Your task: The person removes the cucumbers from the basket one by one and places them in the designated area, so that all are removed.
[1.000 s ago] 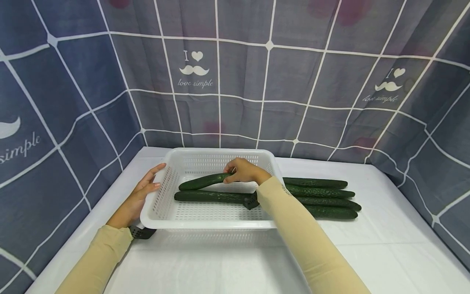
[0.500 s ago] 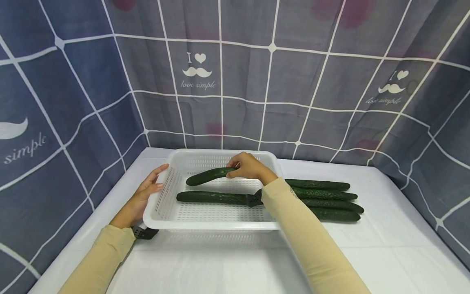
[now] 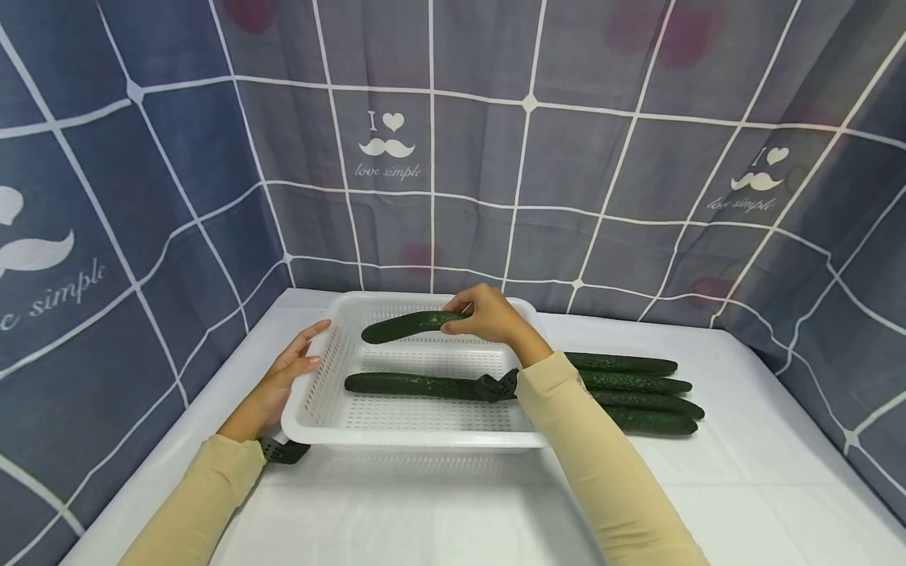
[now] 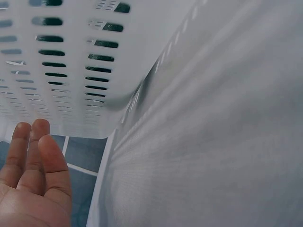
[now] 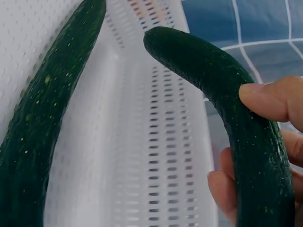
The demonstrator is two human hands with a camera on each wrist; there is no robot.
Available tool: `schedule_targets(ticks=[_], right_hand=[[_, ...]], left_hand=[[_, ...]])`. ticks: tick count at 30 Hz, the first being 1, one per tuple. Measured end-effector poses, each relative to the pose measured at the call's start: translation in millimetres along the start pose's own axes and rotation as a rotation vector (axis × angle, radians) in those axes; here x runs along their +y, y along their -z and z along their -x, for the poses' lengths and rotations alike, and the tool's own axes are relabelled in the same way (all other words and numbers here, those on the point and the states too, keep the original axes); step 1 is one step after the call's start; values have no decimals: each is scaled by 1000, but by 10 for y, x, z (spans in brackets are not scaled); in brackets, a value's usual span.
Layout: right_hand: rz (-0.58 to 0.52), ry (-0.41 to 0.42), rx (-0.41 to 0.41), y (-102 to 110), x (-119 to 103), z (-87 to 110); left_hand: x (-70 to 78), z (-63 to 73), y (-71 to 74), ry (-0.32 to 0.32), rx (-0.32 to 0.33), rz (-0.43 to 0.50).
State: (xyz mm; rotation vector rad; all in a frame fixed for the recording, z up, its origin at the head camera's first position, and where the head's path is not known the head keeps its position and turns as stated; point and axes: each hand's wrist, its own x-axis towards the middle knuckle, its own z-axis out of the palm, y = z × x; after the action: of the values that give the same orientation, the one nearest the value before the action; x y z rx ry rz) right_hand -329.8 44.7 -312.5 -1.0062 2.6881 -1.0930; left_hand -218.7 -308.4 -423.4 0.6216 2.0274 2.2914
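Observation:
My right hand [image 3: 488, 314] grips a dark green cucumber [image 3: 403, 325] between thumb and fingers, above the far part of a white perforated basket [image 3: 418, 438]. In the right wrist view this cucumber [image 5: 236, 109] is curved, held apart from the basket wall. A second cucumber [image 3: 410, 384] lies lengthwise on the basket floor, its right end hidden behind my right wrist. My left hand [image 3: 279, 385] is at the basket's left end, fingers extended along the outside. In the left wrist view, the left hand's fingers [image 4: 53, 156] look straight beside the slotted wall.
Several cucumbers [image 3: 637, 393] lie side by side on the white tablecloth [image 3: 743, 448] right of the basket, their left ends hidden by the right arm and basket. A grey-blue checked curtain [image 3: 474, 220] rises behind the table and along both sides.
My right hand has lifted the gripped cucumber off the basket floor and carried it up towards the far rim. My left hand stays at the basket's left end; the view has shifted slightly.

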Motion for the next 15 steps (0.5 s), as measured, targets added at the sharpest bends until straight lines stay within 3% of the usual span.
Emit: schedule_targets(ticks=[8, 15], right_hand=[[-2, 53, 122, 69, -121, 153], [-3, 162, 243, 155, -209, 306]], left_hand=[[-10, 10, 1, 2, -2, -17], [-6, 3, 7, -17, -15, -19]])
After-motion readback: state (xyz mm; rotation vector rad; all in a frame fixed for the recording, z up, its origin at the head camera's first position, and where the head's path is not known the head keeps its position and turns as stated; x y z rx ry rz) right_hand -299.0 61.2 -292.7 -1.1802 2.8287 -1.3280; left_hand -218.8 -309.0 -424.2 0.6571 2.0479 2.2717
